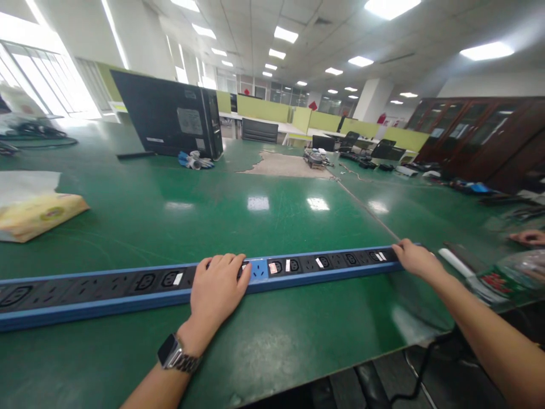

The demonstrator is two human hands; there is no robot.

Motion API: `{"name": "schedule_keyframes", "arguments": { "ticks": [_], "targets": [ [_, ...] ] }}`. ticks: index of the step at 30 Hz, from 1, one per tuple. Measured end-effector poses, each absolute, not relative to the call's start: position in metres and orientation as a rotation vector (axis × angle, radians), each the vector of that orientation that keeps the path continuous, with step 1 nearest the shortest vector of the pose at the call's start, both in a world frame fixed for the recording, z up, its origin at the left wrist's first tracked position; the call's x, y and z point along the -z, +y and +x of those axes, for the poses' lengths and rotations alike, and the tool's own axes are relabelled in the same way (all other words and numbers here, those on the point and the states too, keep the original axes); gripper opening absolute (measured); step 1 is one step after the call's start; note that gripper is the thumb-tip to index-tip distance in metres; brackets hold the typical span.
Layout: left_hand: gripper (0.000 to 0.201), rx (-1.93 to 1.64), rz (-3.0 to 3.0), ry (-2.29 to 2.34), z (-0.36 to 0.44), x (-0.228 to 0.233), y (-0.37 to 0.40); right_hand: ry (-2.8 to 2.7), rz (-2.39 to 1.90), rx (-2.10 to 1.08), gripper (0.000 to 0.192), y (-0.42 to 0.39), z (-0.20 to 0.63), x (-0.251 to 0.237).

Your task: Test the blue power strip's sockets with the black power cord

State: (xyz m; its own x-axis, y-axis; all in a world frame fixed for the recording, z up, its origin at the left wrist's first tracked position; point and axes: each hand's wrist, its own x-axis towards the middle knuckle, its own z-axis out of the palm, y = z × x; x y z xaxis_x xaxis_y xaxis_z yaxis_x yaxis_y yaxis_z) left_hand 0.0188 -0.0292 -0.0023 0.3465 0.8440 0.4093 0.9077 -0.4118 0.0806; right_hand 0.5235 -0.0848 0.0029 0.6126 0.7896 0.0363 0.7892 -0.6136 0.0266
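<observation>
A long blue power strip [128, 284] with black sockets and small white labels lies flat across the green table [238, 216]. My left hand [219, 284] rests on top of the strip near its middle, fingers curled over its far edge; a watch is on that wrist. My right hand [415, 258] grips the strip's right end. Both hands hold the strip against the tabletop.
A yellow tissue pack [36, 215] lies at the left. A black computer case [170, 113] stands at the back. Another person's hand [528, 237] and a clear bag [517, 270] are at the far right. A black cable [421, 369] hangs below the table's front edge.
</observation>
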Motion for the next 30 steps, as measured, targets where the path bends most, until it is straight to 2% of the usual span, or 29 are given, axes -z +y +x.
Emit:
{"name": "schedule_keyframes", "arguments": {
  "ticks": [4,8,12,16,20,26,30],
  "targets": [
    [0.038,0.595,-2.419,-1.607,0.020,0.002,-0.029,1.379,2.903,-0.120,0.049,-0.090,0.520,-0.025],
    [0.038,0.588,-2.417,-1.601,0.020,0.004,-0.028,1.441,3.019,-0.265,0.048,-0.099,0.507,-0.087],
    [0.039,0.580,-2.409,-1.611,0.021,0.004,-0.028,1.650,2.899,0.315,0.045,-0.098,0.468,-0.127],
    [0.039,0.568,-2.414,-1.606,0.022,0.003,-0.029,1.738,2.660,0.531,0.036,-0.089,0.433,-0.105],
    [0.038,0.587,-2.407,-1.610,0.021,0.004,-0.029,1.759,2.572,0.586,0.037,-0.079,0.424,-0.066],
    [0.037,0.603,-2.410,-1.609,0.020,0.005,-0.029,1.799,2.475,0.084,0.034,-0.070,0.422,-0.032],
    [0.038,0.611,-2.404,-1.608,0.020,0.003,-0.030,1.754,2.536,-0.021,0.035,-0.074,0.418,-0.044]
  ]
}}
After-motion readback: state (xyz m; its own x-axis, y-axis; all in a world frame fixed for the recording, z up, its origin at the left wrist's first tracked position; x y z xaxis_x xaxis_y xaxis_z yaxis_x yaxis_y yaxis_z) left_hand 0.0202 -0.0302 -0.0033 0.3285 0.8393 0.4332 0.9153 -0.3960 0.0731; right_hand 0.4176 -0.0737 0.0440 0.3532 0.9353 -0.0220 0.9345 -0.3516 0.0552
